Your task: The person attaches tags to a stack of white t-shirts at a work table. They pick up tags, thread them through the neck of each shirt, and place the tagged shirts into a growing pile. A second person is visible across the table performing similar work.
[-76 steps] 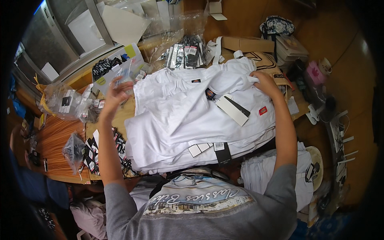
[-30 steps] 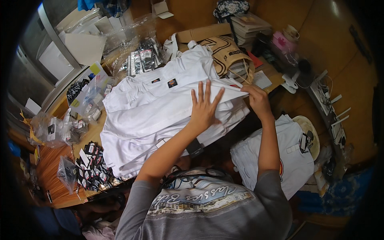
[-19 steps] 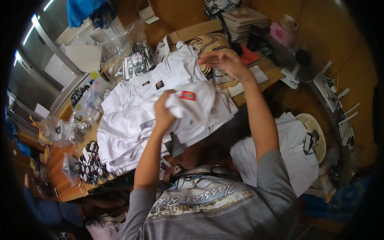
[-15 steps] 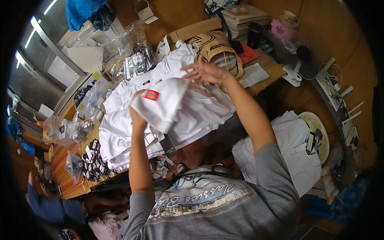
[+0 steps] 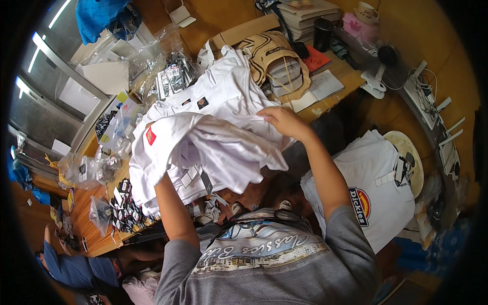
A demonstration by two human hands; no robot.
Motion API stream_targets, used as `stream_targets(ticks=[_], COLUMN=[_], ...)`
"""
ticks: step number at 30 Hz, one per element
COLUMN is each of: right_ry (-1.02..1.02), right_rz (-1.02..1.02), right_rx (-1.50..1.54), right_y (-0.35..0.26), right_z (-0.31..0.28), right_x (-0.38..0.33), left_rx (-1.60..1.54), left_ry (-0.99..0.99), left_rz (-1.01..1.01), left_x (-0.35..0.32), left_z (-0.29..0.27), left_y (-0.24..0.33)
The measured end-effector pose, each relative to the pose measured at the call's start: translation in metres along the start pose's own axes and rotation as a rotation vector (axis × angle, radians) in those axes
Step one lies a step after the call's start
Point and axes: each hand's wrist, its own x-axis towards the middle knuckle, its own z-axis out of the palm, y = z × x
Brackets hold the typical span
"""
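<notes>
A white T-shirt (image 5: 218, 147) with a small red label at its collar hangs over my left hand (image 5: 163, 179), raised above the pile. Cloth hides most of that hand's fingers; the shirt bunches up and drapes from it. My right hand (image 5: 285, 122) has its thumb and fingers closed at the shirt's far right edge. Beneath lies a stack of white T-shirts (image 5: 223, 84) with dark neck labels. A dark-and-white hang tag (image 5: 206, 181) dangles near the stack's front edge.
Black tags (image 5: 124, 211) lie heaped on the wooden table at left, near plastic bags (image 5: 86, 170). A tan bag (image 5: 259, 51), papers (image 5: 325, 85) and a black cup (image 5: 323, 33) stand behind. At right, folded white shirts (image 5: 351, 168) are stacked. Another person (image 5: 81, 264) is at lower left.
The shirt in my left hand has moved left and spread out, its label shifting left. My right hand has come down from open in the air to the cloth's edge.
</notes>
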Motion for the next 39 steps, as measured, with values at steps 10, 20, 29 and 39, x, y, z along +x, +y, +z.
stream_targets(ticks=[10,20,29,39], right_ry=[-0.408,-0.142,0.145,-0.088], right_rz=[0.087,0.298,0.44,0.535], right_rx=[-0.687,1.224,1.379,1.006], right_y=[-0.032,-0.044,-0.016,0.013], right_z=[0.0,0.035,0.012,0.003], right_x=[0.01,-0.002,-0.02,-0.019], left_rx=[0.205,-0.11,0.206,0.293], left_ry=[0.016,-0.462,-0.646,-0.24], left_rz=[0.177,0.005,0.035,0.448], left_x=[0.012,0.064,0.044,-0.026], left_z=[-0.018,0.049,0.16,0.13], left_y=[0.014,0.023,0.035,0.096])
